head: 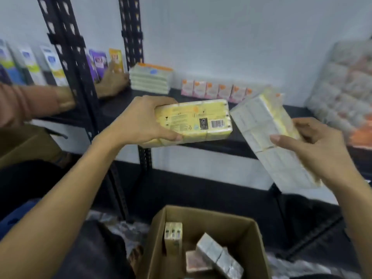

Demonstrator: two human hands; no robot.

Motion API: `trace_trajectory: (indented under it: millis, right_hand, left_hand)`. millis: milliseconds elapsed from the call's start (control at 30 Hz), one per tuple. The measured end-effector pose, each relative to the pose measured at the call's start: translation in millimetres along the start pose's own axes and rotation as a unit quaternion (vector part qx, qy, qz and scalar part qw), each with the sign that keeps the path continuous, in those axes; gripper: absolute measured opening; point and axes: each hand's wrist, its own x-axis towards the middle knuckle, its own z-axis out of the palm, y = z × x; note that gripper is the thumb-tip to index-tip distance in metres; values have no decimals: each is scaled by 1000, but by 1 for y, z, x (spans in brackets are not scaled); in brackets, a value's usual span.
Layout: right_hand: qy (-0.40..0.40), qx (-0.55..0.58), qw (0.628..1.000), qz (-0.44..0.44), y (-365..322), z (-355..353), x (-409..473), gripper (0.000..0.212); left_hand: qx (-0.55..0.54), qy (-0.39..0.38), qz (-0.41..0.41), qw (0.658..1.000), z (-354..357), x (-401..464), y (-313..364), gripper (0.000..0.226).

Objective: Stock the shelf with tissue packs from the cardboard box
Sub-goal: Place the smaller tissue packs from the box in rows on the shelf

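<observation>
My left hand (141, 119) grips a yellow tissue pack (201, 119) by its left end, barcode side up, just in front of the black shelf (237, 141). My right hand (314, 146) holds a whitish tissue pack (267, 133) tilted on a diagonal, to the right of the yellow one. Below, the open cardboard box (247, 236) holds a few more packs (217, 256). On the shelf stand a stack of white packs (150, 81) and a row of small pink packs (213, 90).
Another person's hand (112, 81) rests on the shelf at the left, beside black uprights (66, 57) and purple and white pouches (98, 63). A large wrapped bundle of packs (342, 87) leans at the right. A second brown box (26, 143) sits at the left.
</observation>
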Motion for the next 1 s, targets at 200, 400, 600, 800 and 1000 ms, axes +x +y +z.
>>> trace_trajectory:
  millis: [200,400,600,800,1000]
  right_hand:
    - [6,-241,971,-3,-3,-9,83,86]
    - [-84,-412,907,23,23,10,120,86]
    - [-124,-433,892,45,31,15,146,100]
    - [-119,-442,889,28,37,18,157,97]
    - [-72,-448,891,-21,54,17,164,98]
  left_hand:
    - [146,44,35,988,26,71,-2,97]
    - [142,67,76,985,82,96,-34,58]
    - [143,33,43,988,86,111,-25,43]
    - [196,-75,-75,975,65,158,1,83]
    - [229,61,-28,971,98,155,-13,81]
